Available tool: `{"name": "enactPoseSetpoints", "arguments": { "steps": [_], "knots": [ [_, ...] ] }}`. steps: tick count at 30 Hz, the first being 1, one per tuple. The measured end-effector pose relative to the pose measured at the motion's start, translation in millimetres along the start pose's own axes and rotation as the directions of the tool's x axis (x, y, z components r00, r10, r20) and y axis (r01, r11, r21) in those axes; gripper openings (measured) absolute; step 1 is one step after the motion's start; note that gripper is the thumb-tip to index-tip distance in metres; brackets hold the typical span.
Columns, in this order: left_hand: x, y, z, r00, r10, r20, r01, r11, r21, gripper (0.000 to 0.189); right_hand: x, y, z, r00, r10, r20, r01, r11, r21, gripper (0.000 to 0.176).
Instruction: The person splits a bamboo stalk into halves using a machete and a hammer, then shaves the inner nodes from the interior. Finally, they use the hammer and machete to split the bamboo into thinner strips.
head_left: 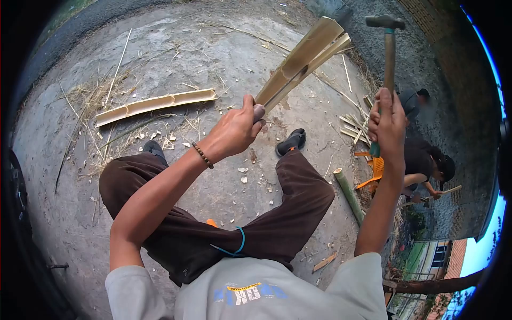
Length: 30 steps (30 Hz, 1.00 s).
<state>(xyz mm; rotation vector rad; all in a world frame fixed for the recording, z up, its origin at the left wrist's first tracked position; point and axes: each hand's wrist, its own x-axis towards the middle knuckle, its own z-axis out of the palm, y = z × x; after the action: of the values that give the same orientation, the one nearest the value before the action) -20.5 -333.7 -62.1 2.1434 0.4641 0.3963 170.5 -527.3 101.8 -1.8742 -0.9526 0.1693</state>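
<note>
My left hand is closed around the lower end of a split bamboo piece, which slants up and to the right. A dark gap runs along its length between two strips. On the right, my right hand grips the green lower handle of a hammer. The hammer stands upright with its metal head at the top, apart from the bamboo. Another half of split bamboo lies on the ground to the left, hollow side showing.
A green bamboo pole lies beside my leg, near an orange chair. Split sticks are heaped farther right. Another person bends there, holding a stick. Bamboo chips and dry fibres litter the concrete ground.
</note>
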Motion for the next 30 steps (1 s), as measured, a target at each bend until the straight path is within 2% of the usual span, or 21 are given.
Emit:
{"name": "enactPoseSetpoints", "arguments": {
  "steps": [1, 4, 5, 6, 7, 9, 10, 11, 13, 15, 16, 18, 19, 20, 21, 22, 23, 25, 26, 28, 30],
  "knots": [
    [1, -6, 2, 0.999, 0.024, -0.023, -0.024, 1.000, -0.012, 0.035, 3, -9, -4, 0.992, -0.102, -0.072, 0.101, 0.995, -0.013, 0.033],
    [2, -2, -4, 0.999, -0.049, -0.006, 0.049, 0.999, 0.007, 0.035, 11, 29, 19, 0.954, -0.227, -0.197, 0.238, 0.971, 0.033, 0.032],
    [2, -4, -4, 0.999, -0.040, -0.002, 0.040, 0.999, -0.013, 0.034, 11, 59, 34, 0.961, -0.245, -0.125, 0.208, 0.946, -0.248, 0.034],
    [2, -4, -2, 1.000, -0.028, 0.001, 0.028, 0.999, -0.034, 0.034, 11, 85, 50, 0.959, -0.262, 0.105, 0.266, 0.711, -0.651, 0.037],
    [-1, -1, 4, 1.000, -0.020, 0.015, 0.021, 0.999, -0.032, 0.034, 13, 120, 63, 0.957, -0.065, 0.284, 0.250, 0.681, -0.688, 0.039],
    [1, 1, 3, 0.997, -0.044, 0.064, 0.041, 0.998, 0.046, 0.032, 25, 110, 63, 0.928, -0.166, 0.332, 0.357, 0.645, -0.676, 0.038],
    [-3, -10, 14, 0.997, 0.074, 0.014, -0.075, 0.996, 0.047, 0.032, 28, 88, 55, 0.963, -0.027, 0.267, 0.160, 0.857, -0.490, 0.036],
    [-5, -17, 22, 0.996, 0.089, -0.010, -0.089, 0.996, 0.022, 0.032, 10, 70, 45, 0.951, 0.196, 0.237, -0.133, 0.956, -0.260, 0.035],
    [-9, -7, 10, 1.000, -0.004, 0.019, 0.003, 0.999, 0.039, 0.031, 3, 22, 23, 0.994, 0.082, 0.077, -0.073, 0.992, -0.107, 0.032],
    [-6, -9, 6, 1.000, -0.003, 0.004, 0.003, 1.000, -0.018, 0.031, 1, -7, 0, 0.995, -0.075, -0.065, 0.068, 0.993, -0.098, 0.032],
    [-5, -8, 2, 1.000, -0.019, 0.012, 0.019, 1.000, -0.004, 0.033, 2, 2, -1, 0.996, -0.064, -0.064, 0.058, 0.994, -0.093, 0.032],
    [-4, -13, 4, 1.000, -0.006, -0.015, 0.006, 1.000, -0.007, 0.033, 4, 28, 5, 0.947, -0.250, -0.200, 0.264, 0.964, 0.044, 0.032],
    [-4, -14, 4, 0.999, 0.016, -0.043, -0.017, 1.000, -0.011, 0.033, 0, 48, 25, 0.961, -0.191, -0.198, 0.192, 0.981, -0.013, 0.032],
    [-3, -13, 4, 0.999, -0.025, -0.026, 0.025, 1.000, -0.008, 0.034, 5, 85, 39, 0.978, -0.199, -0.069, 0.159, 0.913, -0.376, 0.035],
    [-3, -11, 4, 0.999, -0.022, -0.024, 0.022, 1.000, -0.007, 0.034, 13, 130, 54, 0.936, -0.297, 0.187, 0.341, 0.646, -0.683, 0.034],
    [-5, -8, 5, 0.999, -0.051, 0.014, 0.051, 0.999, 0.001, 0.034, 15, 158, 70, 0.953, -0.207, 0.223, 0.304, 0.690, -0.657, 0.037],
    [-3, -6, 2, 0.996, -0.075, 0.039, 0.075, 0.997, 0.014, 0.035, 5, 152, 65, 0.955, -0.211, 0.211, 0.298, 0.692, -0.658, 0.037],
    [-6, -25, 19, 0.998, 0.063, -0.019, -0.063, 0.997, 0.035, 0.035, 7, 114, 63, 0.962, 0.124, 0.242, -0.014, 0.912, -0.410, 0.042],
    [-12, -12, 13, 0.999, -0.017, 0.033, 0.015, 0.998, 0.060, 0.035, 2, 83, 55, 0.976, 0.111, 0.189, -0.032, 0.924, -0.380, 0.043],
    [-9, -11, 9, 1.000, 0.005, 0.025, -0.006, 0.999, 0.038, 0.035, 3, 32, 28, 0.993, 0.068, 0.092, -0.042, 0.965, -0.259, 0.043],
    [-10, -18, 12, 0.998, 0.055, -0.020, -0.055, 0.998, 0.029, 0.034, 5, -4, 9, 0.994, -0.108, -0.011, 0.106, 0.986, -0.131, 0.037]
  ]
}}
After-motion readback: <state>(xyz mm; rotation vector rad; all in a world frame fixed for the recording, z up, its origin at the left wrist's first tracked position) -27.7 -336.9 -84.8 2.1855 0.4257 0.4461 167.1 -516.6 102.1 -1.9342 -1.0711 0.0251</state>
